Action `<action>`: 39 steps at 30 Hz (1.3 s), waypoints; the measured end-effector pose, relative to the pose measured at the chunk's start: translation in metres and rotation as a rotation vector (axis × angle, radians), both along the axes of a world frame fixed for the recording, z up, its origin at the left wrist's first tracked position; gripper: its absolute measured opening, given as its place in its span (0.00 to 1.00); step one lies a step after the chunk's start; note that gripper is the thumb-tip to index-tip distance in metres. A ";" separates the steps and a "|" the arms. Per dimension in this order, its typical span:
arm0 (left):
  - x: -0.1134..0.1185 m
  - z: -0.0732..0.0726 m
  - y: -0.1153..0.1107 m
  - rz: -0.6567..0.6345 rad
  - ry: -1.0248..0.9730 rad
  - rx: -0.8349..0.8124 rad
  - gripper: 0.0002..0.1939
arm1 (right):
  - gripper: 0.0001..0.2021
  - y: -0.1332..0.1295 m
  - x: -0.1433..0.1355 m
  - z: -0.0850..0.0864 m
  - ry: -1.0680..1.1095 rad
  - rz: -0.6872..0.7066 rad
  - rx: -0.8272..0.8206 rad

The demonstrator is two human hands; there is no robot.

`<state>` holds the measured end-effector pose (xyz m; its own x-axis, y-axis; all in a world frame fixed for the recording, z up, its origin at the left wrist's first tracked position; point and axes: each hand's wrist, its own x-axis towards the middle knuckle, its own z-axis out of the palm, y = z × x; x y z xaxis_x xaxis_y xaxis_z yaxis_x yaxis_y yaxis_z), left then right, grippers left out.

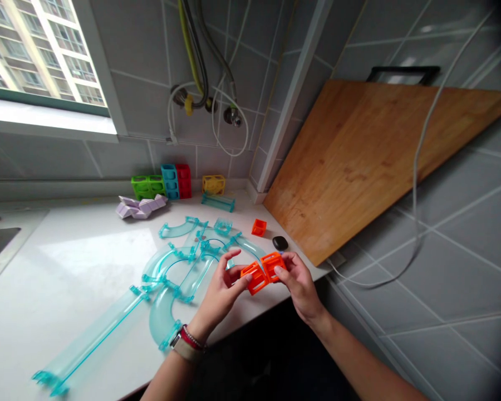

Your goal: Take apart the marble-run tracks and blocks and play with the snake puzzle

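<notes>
Two orange frame-like blocks meet edge to edge above the counter's front edge. My left hand [227,284] pinches the left orange block [255,278] between thumb and fingers. On the other side, my right hand [298,281] grips the right orange block [274,266], its thumb on the front face. The blocks sit at a slight angle to each other; whether they are joined cannot be told. Behind them a single small orange block [259,227] rests on the counter, near a black oval object [280,243].
Clear teal track pieces [162,314] spread over the white counter [87,267] to the left. Along the wall stand green [148,186], blue [170,181], red [183,181] and yellow blocks [214,184], with purple pieces [141,207] before them. A wooden board [371,150] leans at right.
</notes>
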<state>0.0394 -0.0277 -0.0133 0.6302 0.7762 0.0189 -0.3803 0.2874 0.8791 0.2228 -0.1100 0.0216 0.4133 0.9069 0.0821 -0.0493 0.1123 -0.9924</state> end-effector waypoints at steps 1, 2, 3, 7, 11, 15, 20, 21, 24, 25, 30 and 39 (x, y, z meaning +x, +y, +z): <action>-0.001 0.001 0.000 -0.005 -0.005 -0.007 0.36 | 0.16 0.000 -0.001 0.000 -0.008 0.011 0.000; -0.001 0.002 0.000 -0.006 -0.004 -0.012 0.36 | 0.16 0.001 -0.002 -0.001 -0.015 0.019 -0.001; -0.002 0.002 0.000 -0.004 0.002 -0.017 0.37 | 0.16 0.001 -0.003 -0.001 -0.022 0.024 -0.003; -0.002 0.004 -0.001 0.016 0.018 -0.024 0.35 | 0.17 0.000 -0.004 -0.002 -0.040 0.033 -0.014; 0.000 0.001 0.000 0.031 0.016 -0.008 0.35 | 0.19 -0.001 -0.007 -0.002 -0.073 0.056 -0.030; 0.001 -0.002 0.001 0.046 0.020 -0.024 0.35 | 0.23 -0.001 -0.009 -0.007 -0.131 0.063 -0.053; -0.001 -0.004 0.002 0.057 0.025 -0.006 0.36 | 0.25 -0.002 -0.009 -0.014 -0.160 0.050 -0.065; -0.001 -0.004 0.001 0.052 0.025 0.003 0.36 | 0.26 -0.002 -0.009 -0.014 -0.156 0.054 -0.065; -0.002 -0.007 0.001 0.024 0.015 0.032 0.34 | 0.26 -0.004 -0.009 -0.015 -0.151 0.084 -0.067; -0.001 -0.008 0.001 0.016 0.008 0.036 0.34 | 0.26 -0.005 -0.008 -0.016 -0.152 0.094 -0.067; 0.000 -0.013 0.000 0.001 -0.035 0.022 0.36 | 0.26 -0.009 -0.007 -0.020 -0.152 0.105 -0.085; -0.004 -0.010 0.002 0.084 -0.005 0.081 0.31 | 0.25 -0.006 -0.003 -0.011 -0.230 0.158 -0.080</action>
<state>0.0357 -0.0259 -0.0234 0.5630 0.8219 0.0866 -0.4040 0.1823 0.8964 0.2199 -0.1163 0.0106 0.2456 0.9658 0.0828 0.1678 0.0418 -0.9849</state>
